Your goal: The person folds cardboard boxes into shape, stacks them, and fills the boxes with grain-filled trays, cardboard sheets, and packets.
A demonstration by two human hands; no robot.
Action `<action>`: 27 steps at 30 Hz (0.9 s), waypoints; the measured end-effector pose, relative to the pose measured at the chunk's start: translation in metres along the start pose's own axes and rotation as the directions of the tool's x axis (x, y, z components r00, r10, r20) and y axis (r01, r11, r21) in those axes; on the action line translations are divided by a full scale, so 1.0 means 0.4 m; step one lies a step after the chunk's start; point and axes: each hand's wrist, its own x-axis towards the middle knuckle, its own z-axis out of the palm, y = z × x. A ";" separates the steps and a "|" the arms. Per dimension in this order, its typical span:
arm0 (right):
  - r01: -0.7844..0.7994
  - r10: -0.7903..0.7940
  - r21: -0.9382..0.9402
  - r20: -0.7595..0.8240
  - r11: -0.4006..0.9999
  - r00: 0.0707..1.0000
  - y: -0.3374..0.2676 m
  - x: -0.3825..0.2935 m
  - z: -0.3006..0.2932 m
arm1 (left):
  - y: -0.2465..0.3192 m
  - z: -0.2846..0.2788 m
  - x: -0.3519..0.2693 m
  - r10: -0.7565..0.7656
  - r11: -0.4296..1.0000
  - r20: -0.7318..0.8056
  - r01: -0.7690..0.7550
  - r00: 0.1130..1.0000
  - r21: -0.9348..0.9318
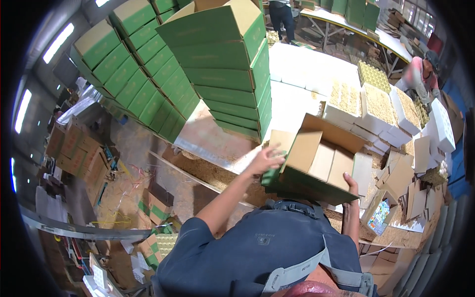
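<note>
In front of my chest is an open cardboard box [315, 195], green outside and bare brown inside, tilted with its opening up towards me. Flaps close off its inner bottom [326, 159]. My right hand [350, 185] grips its right side, with the thumb over the edge. Beside the left side of the box, my left hand [268, 160] is slightly blurred, its fingers spread and nothing held in them. Another green cardboard piece shows just below that hand, partly hidden by the box; I cannot tell whether it is separate.
Tall stacks of green boxes [226, 80] stand ahead and to the left [144, 74]. White foam trays filled with sawdust-like material [378, 104] sit at the right, near pulp egg trays [373, 77]. Another person [423, 74] bends there. Cardboard pieces [397, 167] and an open carton of printed packets [380, 215] lie nearer.
</note>
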 end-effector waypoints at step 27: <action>0.351 -0.126 -0.313 0.562 0.883 0.818 -0.605 0.103 1.307 | 0.868 -0.548 -0.035 0.923 0.380 -0.218 -0.670 0.316 0.638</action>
